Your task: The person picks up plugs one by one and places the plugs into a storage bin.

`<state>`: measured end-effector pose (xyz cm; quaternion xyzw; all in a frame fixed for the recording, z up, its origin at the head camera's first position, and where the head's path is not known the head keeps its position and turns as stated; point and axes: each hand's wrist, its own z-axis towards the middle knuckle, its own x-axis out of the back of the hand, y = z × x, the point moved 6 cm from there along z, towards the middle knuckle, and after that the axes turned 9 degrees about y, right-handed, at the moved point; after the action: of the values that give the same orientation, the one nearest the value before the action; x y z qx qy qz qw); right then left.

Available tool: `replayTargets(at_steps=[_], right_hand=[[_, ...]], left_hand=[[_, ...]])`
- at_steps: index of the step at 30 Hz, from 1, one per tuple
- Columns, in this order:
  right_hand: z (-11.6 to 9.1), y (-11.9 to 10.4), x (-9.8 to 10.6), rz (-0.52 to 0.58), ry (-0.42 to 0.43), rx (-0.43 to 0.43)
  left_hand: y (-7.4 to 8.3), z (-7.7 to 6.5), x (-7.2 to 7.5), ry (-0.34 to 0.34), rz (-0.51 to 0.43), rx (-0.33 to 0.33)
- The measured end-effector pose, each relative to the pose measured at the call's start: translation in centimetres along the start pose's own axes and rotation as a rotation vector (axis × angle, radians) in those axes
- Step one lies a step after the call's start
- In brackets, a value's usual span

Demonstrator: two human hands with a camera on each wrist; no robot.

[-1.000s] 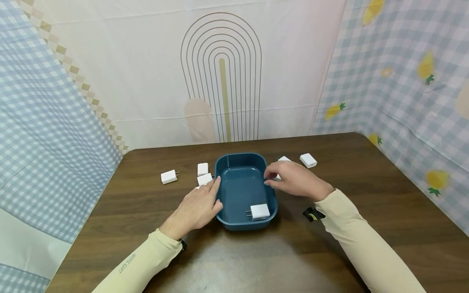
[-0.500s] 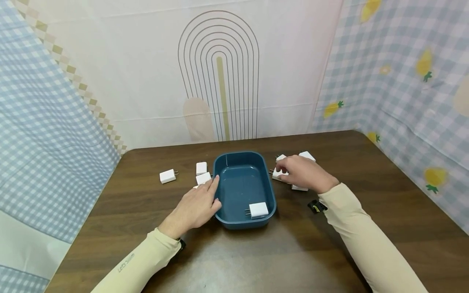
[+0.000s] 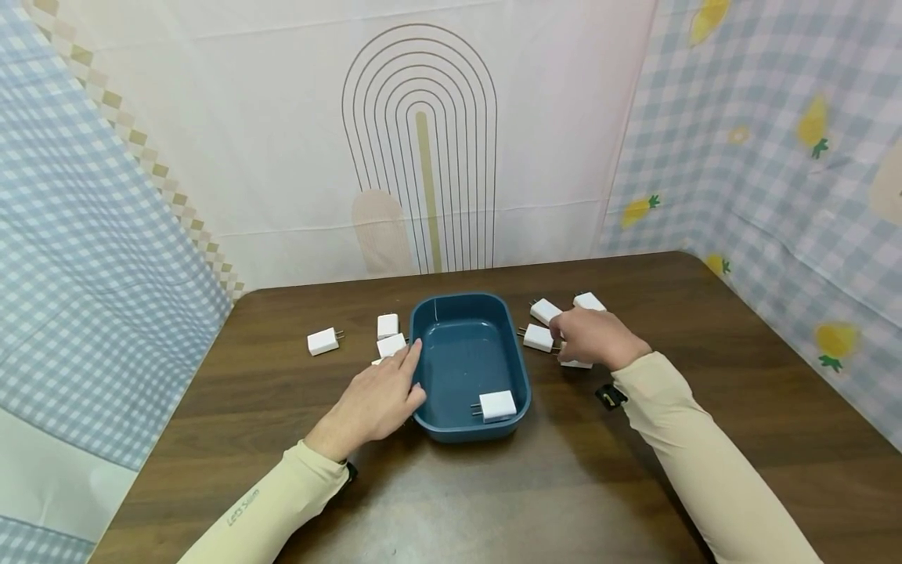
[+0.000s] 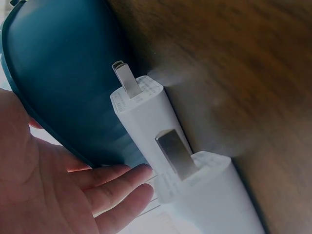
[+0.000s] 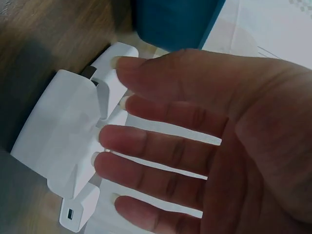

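A dark blue plastic bin (image 3: 461, 356) stands mid-table, with one white charger plug (image 3: 498, 406) lying in its near right corner. My left hand (image 3: 377, 395) rests at the bin's left rim, fingers extended; the left wrist view shows two white plugs (image 4: 151, 122) beside its fingertips. To the right of the bin, my right hand (image 3: 597, 337) is over a group of white plugs, partly covering a near one (image 3: 576, 363). In the right wrist view its fingers and thumb are spread apart, fingertips close to a white plug (image 5: 58, 122), holding nothing.
Right of the bin lie more plugs: one beside it (image 3: 539, 338), one behind (image 3: 544, 311) and a far one (image 3: 589, 301). On the left are a separate plug (image 3: 323, 341) and a small cluster (image 3: 387, 325). Patterned cloth (image 3: 296, 141) hangs behind the wooden table (image 3: 451, 501).
My right hand has moved right, away from the bin's right rim and across the plugs, uncovering those nearest the bin. My left hand has stayed at the left rim.
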<state>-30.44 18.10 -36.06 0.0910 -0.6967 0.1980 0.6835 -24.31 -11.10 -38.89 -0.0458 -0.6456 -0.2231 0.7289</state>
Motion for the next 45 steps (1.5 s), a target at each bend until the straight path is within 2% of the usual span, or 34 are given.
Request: replayTargets(at_steps=[7, 19, 30, 45], right_hand=[[0.2, 0.3, -0.5, 0.011, -0.041, -0.025], [0.1, 0.6, -0.7, -0.059, 0.007, -0.032], [0.2, 0.9, -1.6, -0.037, -0.052, -0.063], [0.4, 0.4, -2.0, -0.052, -0.060, -0.028]], left_hand=[[0.0, 0.0, 0.0, 0.006, 0.007, -0.007], [0.0, 0.0, 0.1, 0.002, 0.009, -0.008], [0.0, -0.1, 0.1, 0.004, 0.010, -0.012], [0.0, 0.0, 0.0, 0.000, 0.014, -0.012]])
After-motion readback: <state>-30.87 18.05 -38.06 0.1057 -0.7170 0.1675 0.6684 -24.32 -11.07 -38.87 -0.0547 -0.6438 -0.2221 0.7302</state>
